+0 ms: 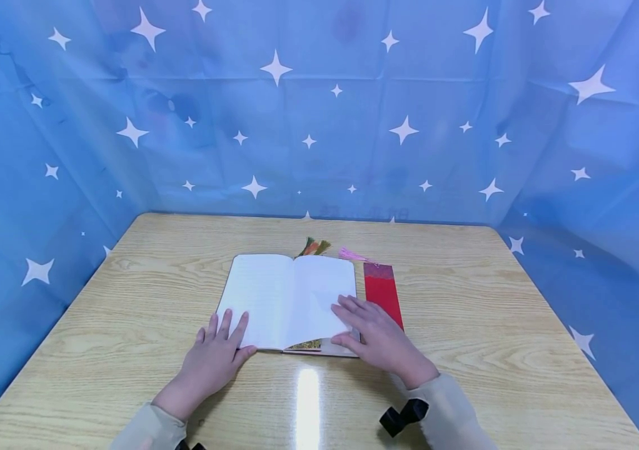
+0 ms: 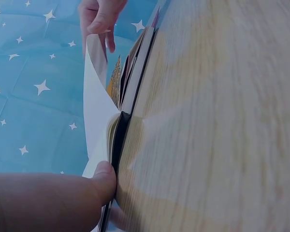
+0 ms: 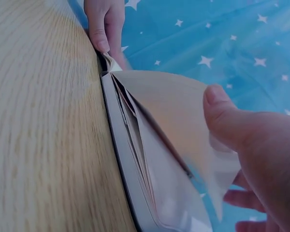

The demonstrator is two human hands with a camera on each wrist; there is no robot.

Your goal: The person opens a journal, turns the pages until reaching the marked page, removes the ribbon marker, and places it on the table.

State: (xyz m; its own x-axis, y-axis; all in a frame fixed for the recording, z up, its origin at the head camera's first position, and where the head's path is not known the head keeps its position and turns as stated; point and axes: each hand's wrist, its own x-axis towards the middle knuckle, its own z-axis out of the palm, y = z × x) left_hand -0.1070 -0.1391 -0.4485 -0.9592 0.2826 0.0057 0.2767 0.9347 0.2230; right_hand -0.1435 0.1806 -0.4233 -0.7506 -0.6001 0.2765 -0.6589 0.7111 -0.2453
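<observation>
An open notebook (image 1: 263, 281) with pale pages lies flat at the middle of the table. My left hand (image 1: 214, 359) rests on its lower left page, fingers spread and the thumb (image 2: 105, 175) at the near edge. At the right side, my right hand (image 1: 378, 334) pinches a page (image 1: 322, 300) between thumb and fingers, its near corner raised. Under that page a gold-patterned bookmark (image 2: 115, 82) shows in part; the rest is hidden. Green and orange tassels (image 1: 314, 247) stick out past the notebook's far edge.
A red bookmark (image 1: 381, 290) with a pink tassel (image 1: 353, 255) lies right of the notebook, partly behind the right hand. The wooden table (image 1: 145, 300) has a blue star-printed curtain (image 1: 342, 112) along its back and sides.
</observation>
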